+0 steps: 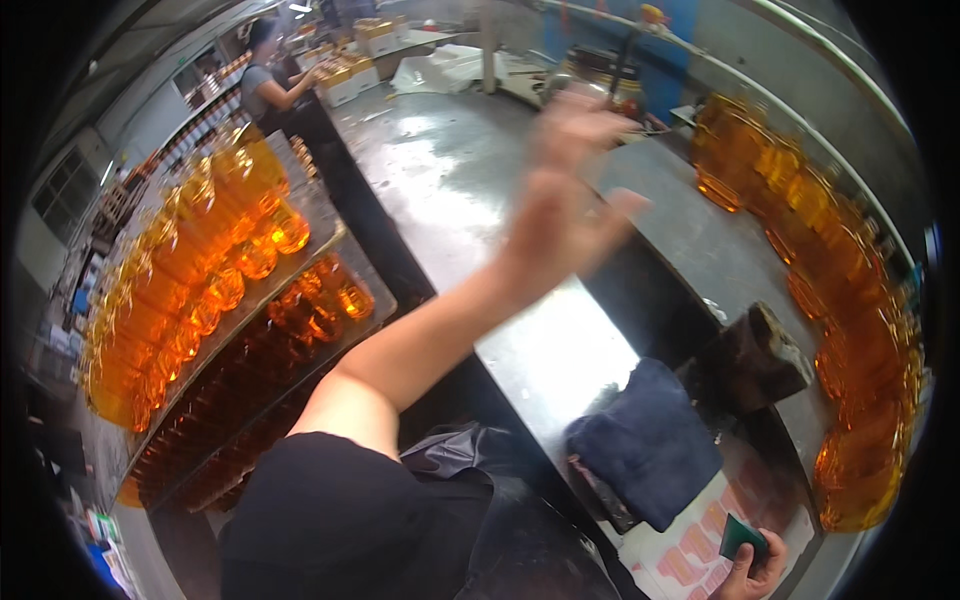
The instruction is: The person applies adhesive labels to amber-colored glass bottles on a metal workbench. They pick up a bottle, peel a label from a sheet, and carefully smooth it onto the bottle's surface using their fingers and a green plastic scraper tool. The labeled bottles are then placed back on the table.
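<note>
My left hand (565, 205) is raised over the shiny metal table, blurred by motion, with its fingers apart and nothing seen in them. At the lower right, my right hand (757, 572) pinches a small flat dark-green piece (740, 537), perhaps a card or scraper. It is just above a white sheet with rows of pink-red printed shapes (690, 552). Beside that sheet a folded dark-blue cloth (650, 445) lies on a block-like support whose form is mostly hidden.
Clear bottles of amber liquid (180, 270) stand in rows on a shelf at left, with more below. Another curved row of amber bottles (850, 380) lines the right bench. A dark cylindrical thing (765, 350) sits near the cloth. A co-worker (270, 85) stands by cartons (350, 80) at the far left.
</note>
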`<state>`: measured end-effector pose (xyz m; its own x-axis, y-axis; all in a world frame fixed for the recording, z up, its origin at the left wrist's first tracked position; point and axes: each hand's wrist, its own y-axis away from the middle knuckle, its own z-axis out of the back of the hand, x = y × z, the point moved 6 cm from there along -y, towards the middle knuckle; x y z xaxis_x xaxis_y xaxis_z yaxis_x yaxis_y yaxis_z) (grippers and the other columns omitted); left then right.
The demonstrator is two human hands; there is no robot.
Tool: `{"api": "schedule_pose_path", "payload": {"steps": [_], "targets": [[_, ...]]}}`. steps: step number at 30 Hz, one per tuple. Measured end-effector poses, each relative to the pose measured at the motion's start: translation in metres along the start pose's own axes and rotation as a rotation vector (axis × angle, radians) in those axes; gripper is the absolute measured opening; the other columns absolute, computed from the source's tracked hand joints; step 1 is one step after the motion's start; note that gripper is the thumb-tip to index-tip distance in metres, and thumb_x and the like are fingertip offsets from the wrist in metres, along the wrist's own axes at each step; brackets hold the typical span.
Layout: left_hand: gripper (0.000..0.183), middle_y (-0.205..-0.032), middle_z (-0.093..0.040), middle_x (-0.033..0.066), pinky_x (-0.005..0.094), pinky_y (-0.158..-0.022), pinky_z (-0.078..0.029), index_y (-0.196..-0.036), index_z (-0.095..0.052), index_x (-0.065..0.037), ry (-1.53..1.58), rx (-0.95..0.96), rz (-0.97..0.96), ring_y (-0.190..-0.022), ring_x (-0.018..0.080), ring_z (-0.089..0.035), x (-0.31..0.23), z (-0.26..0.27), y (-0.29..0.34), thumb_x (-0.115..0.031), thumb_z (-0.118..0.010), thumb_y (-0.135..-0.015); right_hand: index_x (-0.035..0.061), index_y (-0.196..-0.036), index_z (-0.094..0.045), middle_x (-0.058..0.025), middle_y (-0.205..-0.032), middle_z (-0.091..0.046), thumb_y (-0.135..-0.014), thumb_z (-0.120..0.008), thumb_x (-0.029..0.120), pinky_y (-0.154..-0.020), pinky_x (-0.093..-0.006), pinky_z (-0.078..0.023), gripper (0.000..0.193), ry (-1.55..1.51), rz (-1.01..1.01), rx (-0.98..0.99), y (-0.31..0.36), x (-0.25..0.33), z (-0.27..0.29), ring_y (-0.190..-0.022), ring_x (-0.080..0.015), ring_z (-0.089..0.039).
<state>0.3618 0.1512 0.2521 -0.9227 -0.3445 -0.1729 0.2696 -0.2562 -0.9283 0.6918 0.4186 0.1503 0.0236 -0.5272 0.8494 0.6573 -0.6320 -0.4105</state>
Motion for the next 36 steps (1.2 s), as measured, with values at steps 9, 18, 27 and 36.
{"api": "schedule_pose_path", "payload": {"steps": [9,18,27,36], "targets": [[0.095,-0.154,-0.015,0.0274,0.0474,-0.116,-0.024,-0.15,-0.007,0.002,-0.975,-0.408,0.509,-0.142,0.0424,-0.021,0.115,0.238,0.109,-0.017,-0.073,-0.084,-0.0013,-0.102,-0.058,-0.006,-0.098,-0.055,-0.087,-0.066,0.015,-0.084,-0.0278,-0.045,0.023,0.152,0.124,0.085,-0.003,0.046,-0.034,-0.092,-0.0159,-0.055],[0.054,-0.131,-0.054,0.0236,0.0411,-0.104,-0.043,-0.135,-0.046,0.007,-0.06,-0.447,0.412,-0.116,0.0343,-0.057,0.153,0.241,0.129,-0.007,-0.067,-0.088,0.0015,-0.105,-0.053,-0.0065,-0.099,-0.06,-0.087,-0.055,-0.002,-0.086,-0.0277,-0.047,0.018,-0.095,-0.233,0.206,0.026,0.006,-0.02,-0.094,-0.0151,-0.059],[0.056,-0.147,-0.041,0.0143,0.0402,-0.11,-0.033,-0.144,-0.038,-0.006,1.455,0.403,0.937,-0.13,0.0301,-0.045,0.005,-0.058,0.094,-0.041,-0.043,-0.1,-0.0001,-0.085,-0.064,0.0005,-0.053,-0.052,-0.101,-0.047,0.035,-0.052,-0.0198,-0.038,0.042,-0.089,-0.629,-0.135,0.039,-0.068,0.078,-0.05,-0.0056,-0.048],[0.06,-0.133,-0.053,0.02,0.0403,-0.092,-0.051,-0.139,-0.039,0.0,1.23,0.779,1.166,-0.111,0.0322,-0.06,-0.082,-0.174,0.103,-0.039,-0.051,-0.096,-0.0028,-0.11,-0.061,-0.0133,-0.083,-0.066,-0.08,-0.075,0.038,-0.072,-0.0328,-0.05,0.053,0.914,-0.714,-0.368,0.025,-0.204,0.272,-0.08,-0.0201,-0.064]]}}
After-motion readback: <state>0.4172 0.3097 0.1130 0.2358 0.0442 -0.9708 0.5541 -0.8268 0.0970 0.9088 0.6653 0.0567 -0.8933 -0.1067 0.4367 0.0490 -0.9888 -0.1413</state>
